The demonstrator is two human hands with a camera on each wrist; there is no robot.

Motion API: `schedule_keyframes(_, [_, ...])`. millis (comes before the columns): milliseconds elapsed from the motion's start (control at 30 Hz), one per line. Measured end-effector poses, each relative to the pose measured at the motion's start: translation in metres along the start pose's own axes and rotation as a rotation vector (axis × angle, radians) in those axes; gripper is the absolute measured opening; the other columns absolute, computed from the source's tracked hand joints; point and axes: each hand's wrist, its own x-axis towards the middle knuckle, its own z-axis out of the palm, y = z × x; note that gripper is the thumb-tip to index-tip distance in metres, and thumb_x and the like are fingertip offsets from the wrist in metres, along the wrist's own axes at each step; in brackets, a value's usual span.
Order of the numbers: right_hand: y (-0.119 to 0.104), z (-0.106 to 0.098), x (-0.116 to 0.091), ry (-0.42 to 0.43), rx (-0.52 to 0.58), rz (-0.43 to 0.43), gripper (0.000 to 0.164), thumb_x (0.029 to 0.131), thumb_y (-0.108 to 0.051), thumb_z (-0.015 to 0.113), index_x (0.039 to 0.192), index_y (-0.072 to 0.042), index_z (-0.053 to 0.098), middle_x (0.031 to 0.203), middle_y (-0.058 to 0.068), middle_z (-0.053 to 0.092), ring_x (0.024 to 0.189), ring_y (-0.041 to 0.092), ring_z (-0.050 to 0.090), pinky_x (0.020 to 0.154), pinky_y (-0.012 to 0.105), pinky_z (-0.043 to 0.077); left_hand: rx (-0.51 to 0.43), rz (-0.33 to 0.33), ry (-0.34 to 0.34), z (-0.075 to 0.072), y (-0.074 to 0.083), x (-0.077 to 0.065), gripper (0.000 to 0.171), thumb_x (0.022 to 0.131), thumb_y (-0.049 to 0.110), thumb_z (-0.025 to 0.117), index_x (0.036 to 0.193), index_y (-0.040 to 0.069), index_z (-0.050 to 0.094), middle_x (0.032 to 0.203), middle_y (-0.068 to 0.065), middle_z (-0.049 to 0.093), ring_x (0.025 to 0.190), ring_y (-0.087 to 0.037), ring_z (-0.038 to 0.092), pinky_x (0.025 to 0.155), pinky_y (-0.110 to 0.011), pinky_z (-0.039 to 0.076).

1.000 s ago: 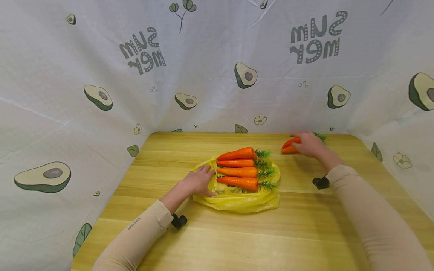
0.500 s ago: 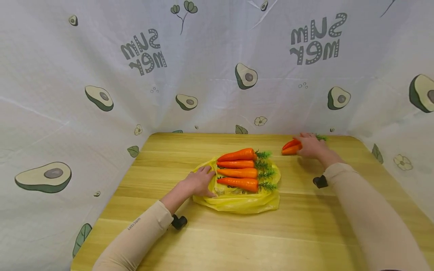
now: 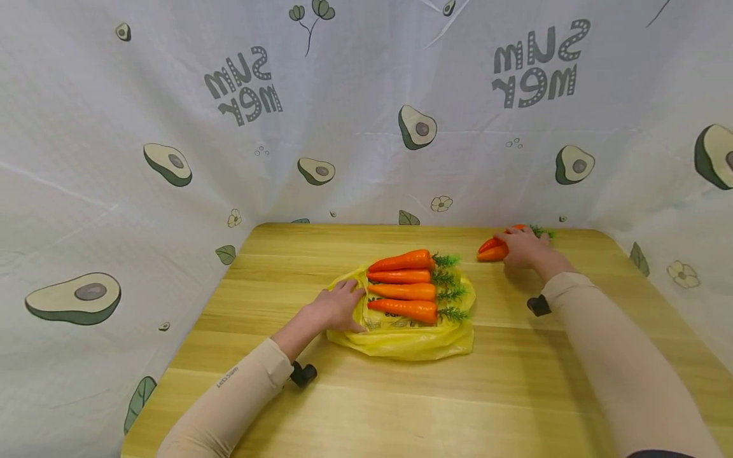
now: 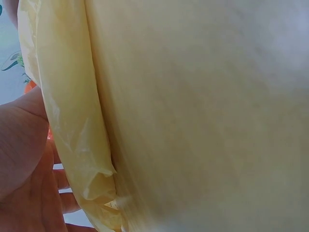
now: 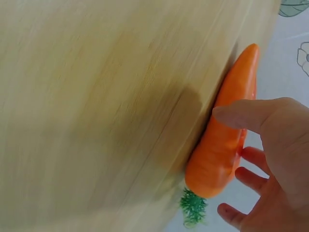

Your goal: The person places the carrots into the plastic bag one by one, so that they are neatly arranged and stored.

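Several orange toy-like carrots [image 3: 405, 291] with green tops lie side by side on a yellow plastic bag [image 3: 395, 343] in the head view. My left hand [image 3: 339, 306] is at the bag's left end, fingers spread. In the left wrist view, the thumb and fingers pass behind the bag's edge [image 4: 72, 106]. Farther back on the right, my right hand [image 3: 520, 248] is over more carrots [image 3: 492, 253], partly hiding them. The right wrist view shows the thumb across an orange carrot [image 5: 210, 166], with loosely spread fingers [image 5: 251, 179] beyond it; a redder carrot lies behind.
Everything lies on a wooden table [image 3: 366, 407]. A white curtain [image 3: 355, 76] printed with avocados surrounds its back and sides. A small black camera [image 3: 303, 374] is on the left wrist and another black camera [image 3: 538, 306] on the right.
My right hand has shifted slightly right over the rear carrots, and more of their orange shows past the fingers. The left hand, the bag and the carrots on it stay where they were.
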Motion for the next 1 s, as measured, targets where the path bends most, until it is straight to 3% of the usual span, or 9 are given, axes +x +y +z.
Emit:
schedule_keyframes(233, [0.003,0.001,-0.002,0.022,-0.029,0.014,0.066,0.082,-0.007,0.069,0.143,0.003,0.049,0.146,0.037,0.034,0.132,0.057,0.023,0.104,0.084,0.010,0.010,0.000,-0.003,-0.001,0.000,-0.001,0.092,0.083,0.061,0.075,0.155,0.017,0.039,0.162,-0.009,0.030,0.150,-0.030,0.030,0.106,-0.058,0.043])
schedule_keyframes(633, [0.006,0.000,-0.008,0.036,-0.062,-0.031,0.065,0.079,-0.003,0.071,0.141,0.005,0.051,0.147,0.034,0.041,0.134,0.055,0.032,0.102,0.083,0.019,0.019,-0.001,-0.005,-0.001,0.000,0.000,0.092,0.084,0.061,0.073,0.155,0.016,0.038,0.163,-0.009,0.029,0.150,-0.030,0.029,0.106,-0.059,0.044])
schedule_keyframes(1000, [0.004,0.004,-0.014,0.065,-0.063,-0.076,0.053,0.088,-0.008,0.068,0.137,0.005,0.055,0.140,0.035,0.047,0.127,0.055,0.039,0.100,0.080,0.029,0.018,0.003,-0.003,-0.001,0.000,0.001,0.091,0.084,0.061,0.074,0.154,0.016,0.040,0.162,-0.010,0.030,0.150,-0.030,0.030,0.104,-0.058,0.045])
